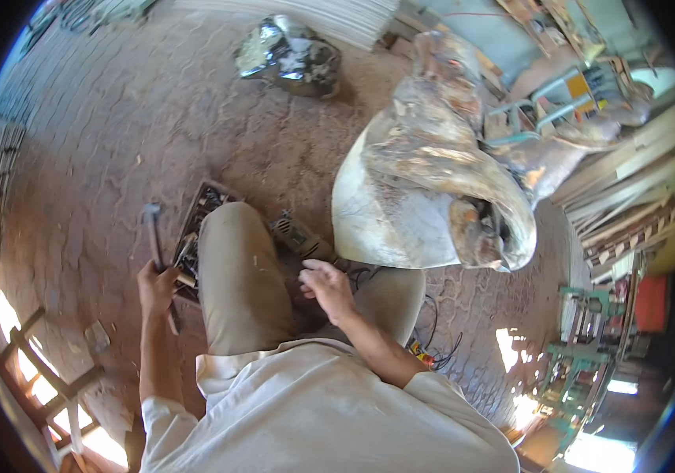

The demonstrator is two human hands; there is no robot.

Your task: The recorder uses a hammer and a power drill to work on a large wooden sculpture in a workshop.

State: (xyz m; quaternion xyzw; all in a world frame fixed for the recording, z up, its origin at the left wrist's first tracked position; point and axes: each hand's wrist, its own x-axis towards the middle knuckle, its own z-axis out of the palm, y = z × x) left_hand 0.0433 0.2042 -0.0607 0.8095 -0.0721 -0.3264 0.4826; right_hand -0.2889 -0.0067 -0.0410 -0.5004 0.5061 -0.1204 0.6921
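My left hand (158,285) is closed round the handle of a hammer (154,236), whose metal head points away from me, beside my left knee. Just right of this hand is a dark tool box (190,209) full of small metal things, partly hidden by my leg. My right hand (328,288) hovers between my knees, its fingers loosely bent and a little apart, with nothing visible in them. Closest beyond it lies a grey-green power tool (298,236) on the floor. A large gnarled wooden piece (400,197) with a pale smooth side stands in front of my right knee.
A shiny dark lump (290,59) sits on the paved floor (101,158) farther ahead. Stacked boards (629,173) and a metal-framed chair (558,106) are at the right. Black cable (436,339) lies by my right hip. A wooden frame (46,370) stands at the lower left.
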